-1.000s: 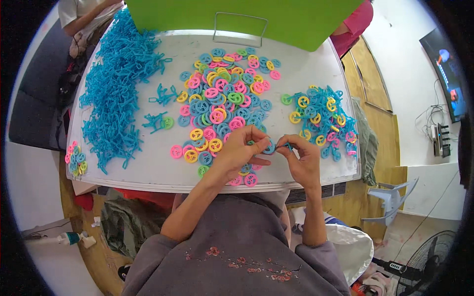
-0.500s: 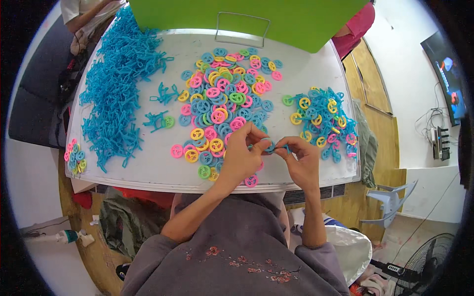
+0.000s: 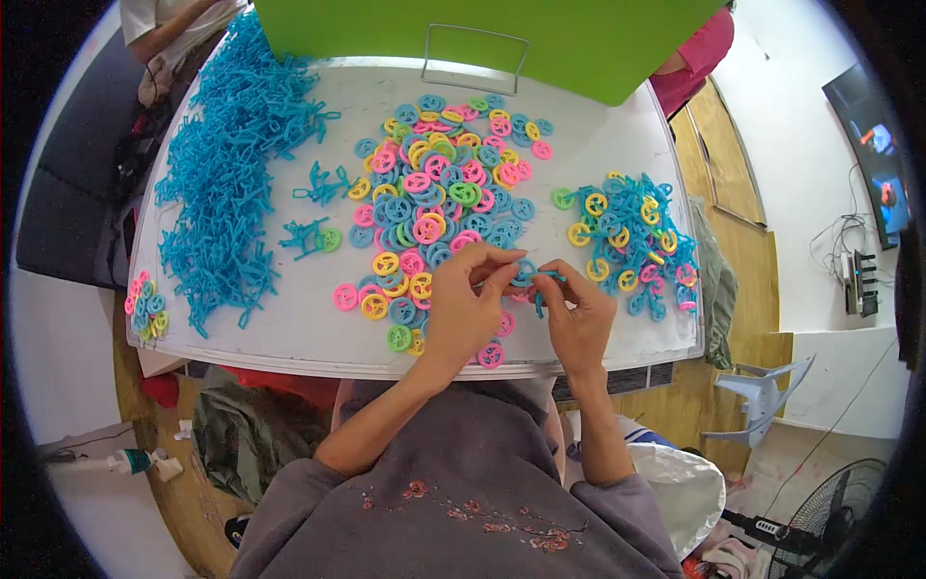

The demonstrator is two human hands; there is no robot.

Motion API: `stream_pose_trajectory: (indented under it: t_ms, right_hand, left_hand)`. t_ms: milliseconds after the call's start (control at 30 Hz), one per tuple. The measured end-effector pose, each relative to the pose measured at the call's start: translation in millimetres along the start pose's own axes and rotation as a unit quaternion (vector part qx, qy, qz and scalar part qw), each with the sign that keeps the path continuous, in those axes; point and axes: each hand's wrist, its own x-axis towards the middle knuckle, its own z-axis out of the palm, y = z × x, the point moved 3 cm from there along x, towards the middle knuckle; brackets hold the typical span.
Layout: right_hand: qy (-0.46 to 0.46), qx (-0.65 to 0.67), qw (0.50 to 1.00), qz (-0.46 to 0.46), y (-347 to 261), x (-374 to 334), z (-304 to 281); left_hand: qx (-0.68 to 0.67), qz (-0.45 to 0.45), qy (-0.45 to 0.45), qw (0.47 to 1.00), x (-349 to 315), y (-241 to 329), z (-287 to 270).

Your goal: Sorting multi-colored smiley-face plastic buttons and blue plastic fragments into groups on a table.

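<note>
Over the near edge of the wheel pile, my two hands meet with small blue plastic parts between them. My left hand [image 3: 471, 301] is closed, its thumb and forefinger at a blue spoked wheel [image 3: 522, 274]. In the pinch of my right hand [image 3: 583, 323] is a blue plastic frame piece [image 3: 541, 293], with thin arms sticking out beside the wheel. Whether the wheel and frame piece are joined is too small to tell. Beyond my hands spreads a pile of pink, yellow, green and blue wheels [image 3: 425, 206]. Nearest my left wrist lies a pink wheel [image 3: 490, 355].
A heap of blue frame pieces [image 3: 224, 183] covers the table's left side. On the right sits a pile of frame pieces with wheels [image 3: 637, 236]. A green board [image 3: 463, 43] with a wire handle stands at the far edge. Other people are partly visible beyond the table.
My left hand has shifted slightly left and my right hand slightly down, so their fingertips are farther apart. The blue frame piece now shows more clearly, tilted in my right fingers.
</note>
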Motion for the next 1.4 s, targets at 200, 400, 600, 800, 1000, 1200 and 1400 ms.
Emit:
stream_pose_trajectory:
  t_ms: [200, 400, 600, 800, 1000, 1200, 1400]
  right_hand:
    - [0.006, 0.089, 0.994, 0.070, 3, -1, 9]
    - [0.012, 0.077, 0.993, 0.084, -4, -4, 10]
    - [0.071, -0.059, 0.995, -0.039, 0, -7, 6]
    - [-0.004, -0.041, 0.991, -0.130, 4, 6, -2]
    - [-0.209, 0.340, 0.907, 0.137, -18, 0, -18]
    - [-0.108, 0.088, 0.976, -0.169, 14, 8, -20]
    - [-0.022, 0.151, 0.988, -0.023, 26, 9, -23]
  left_hand:
    - [0.008, 0.009, 0.016, 1.000, 0, -2, 0]
    - [0.080, 0.058, 0.030, 0.995, -1, 1, -1]
    - [0.097, 0.027, 0.004, 0.995, -1, 2, -3]
    - [0.033, 0.020, -0.029, 0.999, 4, -1, -4]
    - [0.053, -0.054, -0.053, 0.996, 9, -9, -17]
    - [0.127, -0.015, -0.053, 0.990, 8, 5, 5]
    - [0.522, 0.265, 0.035, 0.810, 45, 3, -5]
